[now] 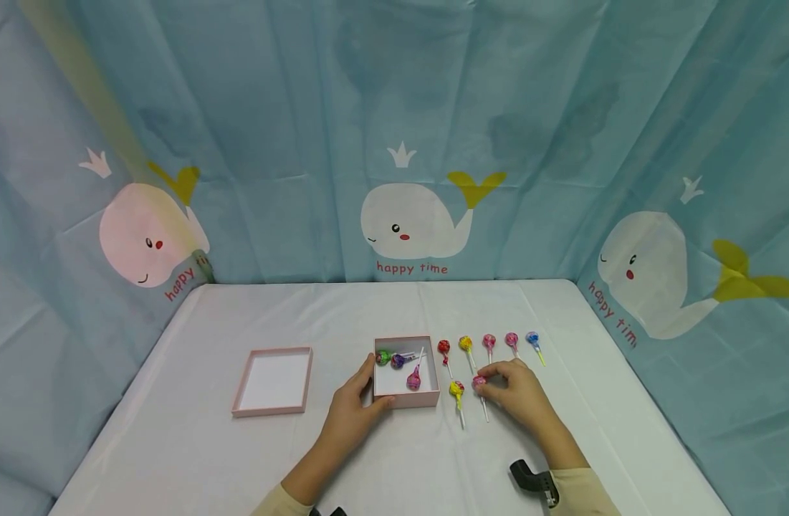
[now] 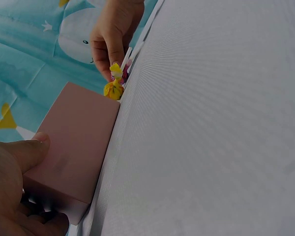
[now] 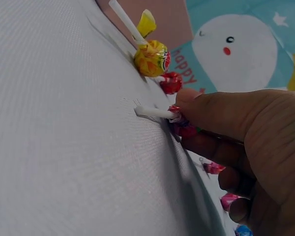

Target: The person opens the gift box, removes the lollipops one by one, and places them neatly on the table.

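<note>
My left hand (image 1: pixel 349 410) grips the near left corner of an open pink box (image 1: pixel 412 402), thumb on its front wall and fingers along its left side. Inside the box lie a green lollipop (image 1: pixel 383 357), a dark purple lollipop (image 1: pixel 397 362) and a pink lollipop (image 1: pixel 414 380). Right of the box, my right hand (image 1: pixel 519 390) pinches another pink lollipop (image 3: pixel 183 127) by its wrapped head between thumb and fingers. Its white stick points toward me, low over the tablecloth. A yellow lollipop (image 1: pixel 456 389) lies between that hand and the box.
Behind the right hand, a row holds red (image 1: pixel 443 347), yellow (image 1: pixel 466 343), pink (image 1: pixel 489 340) and blue (image 1: pixel 532 337) lollipops, with one more pink among them. A shallow pink lid (image 1: pixel 268 412) lies left of the box. Blue whale-print curtains surround the white table.
</note>
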`<state>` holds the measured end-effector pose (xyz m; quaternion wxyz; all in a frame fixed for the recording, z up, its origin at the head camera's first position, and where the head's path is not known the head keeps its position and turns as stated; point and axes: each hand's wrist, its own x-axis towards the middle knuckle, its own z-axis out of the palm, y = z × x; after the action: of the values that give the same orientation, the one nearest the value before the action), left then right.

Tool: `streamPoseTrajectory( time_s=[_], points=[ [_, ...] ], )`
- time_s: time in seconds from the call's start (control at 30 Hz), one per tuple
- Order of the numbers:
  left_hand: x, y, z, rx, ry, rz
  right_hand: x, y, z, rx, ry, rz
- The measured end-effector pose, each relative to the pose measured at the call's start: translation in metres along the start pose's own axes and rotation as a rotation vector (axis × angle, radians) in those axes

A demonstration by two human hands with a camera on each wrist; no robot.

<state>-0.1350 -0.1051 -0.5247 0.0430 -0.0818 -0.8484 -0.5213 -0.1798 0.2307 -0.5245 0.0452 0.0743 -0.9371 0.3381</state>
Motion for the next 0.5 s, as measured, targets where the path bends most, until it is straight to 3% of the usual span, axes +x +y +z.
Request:
streamPoseTrajectory(
  time_s=[0.5],
  points=[
    [0.0004,-0.003,0.0012,-0.001,0.012,0.022,-0.0002,0.0014,-0.0065,0.004,0.02,-0.046]
  ],
)
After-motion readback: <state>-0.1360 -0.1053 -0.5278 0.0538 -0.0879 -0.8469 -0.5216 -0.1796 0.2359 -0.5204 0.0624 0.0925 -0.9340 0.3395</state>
